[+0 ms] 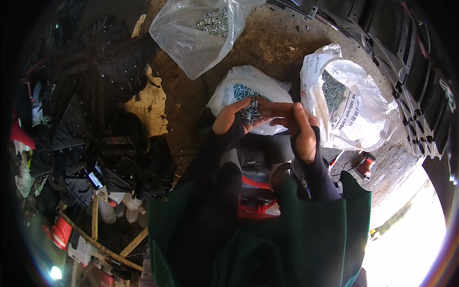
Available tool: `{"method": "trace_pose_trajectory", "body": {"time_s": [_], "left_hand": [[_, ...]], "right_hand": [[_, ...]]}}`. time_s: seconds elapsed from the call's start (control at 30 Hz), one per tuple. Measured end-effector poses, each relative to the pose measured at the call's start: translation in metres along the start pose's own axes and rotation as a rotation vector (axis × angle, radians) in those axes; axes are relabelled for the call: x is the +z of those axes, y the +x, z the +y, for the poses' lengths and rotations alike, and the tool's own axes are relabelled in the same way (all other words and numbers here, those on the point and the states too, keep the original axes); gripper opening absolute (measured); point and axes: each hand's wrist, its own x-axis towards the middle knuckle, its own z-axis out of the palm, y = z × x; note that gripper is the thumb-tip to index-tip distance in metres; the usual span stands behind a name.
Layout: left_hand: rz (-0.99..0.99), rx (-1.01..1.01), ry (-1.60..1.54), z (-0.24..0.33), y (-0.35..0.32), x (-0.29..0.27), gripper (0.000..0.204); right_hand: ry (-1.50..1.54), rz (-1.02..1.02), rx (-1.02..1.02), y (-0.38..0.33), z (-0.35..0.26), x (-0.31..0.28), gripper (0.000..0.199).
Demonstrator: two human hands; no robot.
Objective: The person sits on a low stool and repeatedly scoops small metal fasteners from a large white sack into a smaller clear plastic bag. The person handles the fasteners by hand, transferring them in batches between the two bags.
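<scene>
My left hand (230, 118) is cupped, with a small heap of silvery screws (250, 114) in its palm and the thumb along the heap's edge. From the right, my right hand (303, 134) brings its stretched fingers up to the screws, its thumb standing apart; where the two hands' fingers meet is hard to make out. Right behind them lies an opened white plastic bag (232, 79) with more screws of the same sort inside. Both hands are above this bag's near edge.
A clear bag of small metal nuts (213, 23) lies far off, left of centre. To the right stands a white printed sack (368, 103) of darker screws. Black metal brackets (71, 124) are piled at left. A red-and-black tool (366, 165) lies near my right forearm; metal racks line the right.
</scene>
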Motion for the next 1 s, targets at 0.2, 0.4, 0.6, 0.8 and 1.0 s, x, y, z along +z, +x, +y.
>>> {"method": "trace_pose_trajectory", "body": {"time_s": [0.2, 0.4, 0.6, 0.8, 1.0], "left_hand": [[-0.011, 0.122, 0.091, 0.001, -0.007, 0.015, 0.034], [0.05, 0.186, 0.404, 0.003, -0.029, 0.032, 0.043], [-0.038, 0.055, 0.085, 0.001, -0.048, 0.044, 0.049], [0.157, 0.061, 0.104, -0.002, -0.05, 0.046, 0.055], [-0.064, 0.039, 0.042, 0.0, -0.049, 0.04, 0.064]], "right_hand": [[-0.651, 0.327, 0.002, -0.008, 0.03, 0.013, 0.033], [-0.537, 0.315, -0.084, 0.015, 0.037, 0.016, 0.041], [0.273, -0.19, 0.278, 0.032, 0.027, 0.008, 0.049], [0.46, -0.19, 0.257, 0.033, 0.033, 0.007, 0.046], [0.445, -0.156, 0.235, 0.036, 0.043, 0.002, 0.044]]}}
